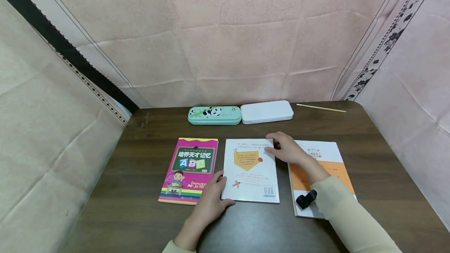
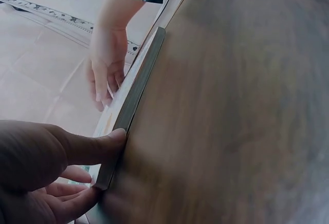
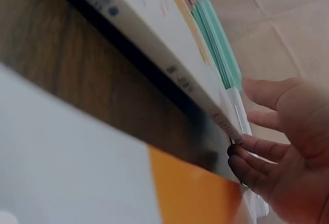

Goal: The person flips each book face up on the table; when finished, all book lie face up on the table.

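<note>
A white book (image 1: 250,175) with a yellow-orange shape and a barcode lies on the wooden table between two other books. At its near left corner is my left hand (image 1: 209,196). In the left wrist view, that hand's thumb (image 2: 95,147) presses one edge of the book (image 2: 134,98), while its fingers bear on the adjoining edge, pinching the corner. My right hand (image 1: 290,149) reaches across an orange-and-white book (image 1: 337,167) to the white book's far right corner. The right wrist view shows spread fingers (image 3: 267,147) touching that corner at the spine (image 3: 180,77).
A pink book (image 1: 168,188) lies to the left, partly behind my left hand. Along the back stand a green panda case (image 1: 214,120) and a white case (image 1: 267,111), with a thin stick (image 1: 321,108) to their right. Patterned cloth (image 1: 232,61) hangs behind the table.
</note>
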Demonstrator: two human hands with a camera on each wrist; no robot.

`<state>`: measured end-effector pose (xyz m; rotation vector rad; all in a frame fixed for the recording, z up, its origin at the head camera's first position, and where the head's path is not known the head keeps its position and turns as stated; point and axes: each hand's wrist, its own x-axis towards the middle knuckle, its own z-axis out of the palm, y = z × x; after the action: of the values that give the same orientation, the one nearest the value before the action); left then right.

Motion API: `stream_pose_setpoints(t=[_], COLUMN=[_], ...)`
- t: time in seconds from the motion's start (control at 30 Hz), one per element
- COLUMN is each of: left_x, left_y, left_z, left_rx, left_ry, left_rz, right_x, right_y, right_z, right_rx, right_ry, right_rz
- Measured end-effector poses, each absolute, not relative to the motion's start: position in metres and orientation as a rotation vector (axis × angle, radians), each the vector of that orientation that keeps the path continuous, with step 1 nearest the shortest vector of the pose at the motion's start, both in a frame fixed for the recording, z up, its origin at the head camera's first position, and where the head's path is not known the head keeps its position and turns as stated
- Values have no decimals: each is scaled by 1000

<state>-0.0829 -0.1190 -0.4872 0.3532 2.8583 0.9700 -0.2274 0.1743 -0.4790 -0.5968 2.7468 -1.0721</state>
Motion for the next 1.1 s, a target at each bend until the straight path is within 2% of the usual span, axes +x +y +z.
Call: stream_pose_setpoints(t=[0.2,0.5,0.83,1.1], left_x=[-83,-84,-83,-82], left_y=[-122,-126,-126,-129], left_z=[-487,-490,-491,-488], left_rx=[391,346,240,199], left_ry=[2832,2768,2879,2907], left_rz=[1000,1056,1255,1380], right_x=[-229,-231,-231,-231], right_y=[183,203,210,209], right_z=[-479,-474,-464,-460], right_rx=[-675,-1021,-863,-849], right_ry=[2719,2901,2756,2463], right_rz=[-1253,-1061,-1365,-1615])
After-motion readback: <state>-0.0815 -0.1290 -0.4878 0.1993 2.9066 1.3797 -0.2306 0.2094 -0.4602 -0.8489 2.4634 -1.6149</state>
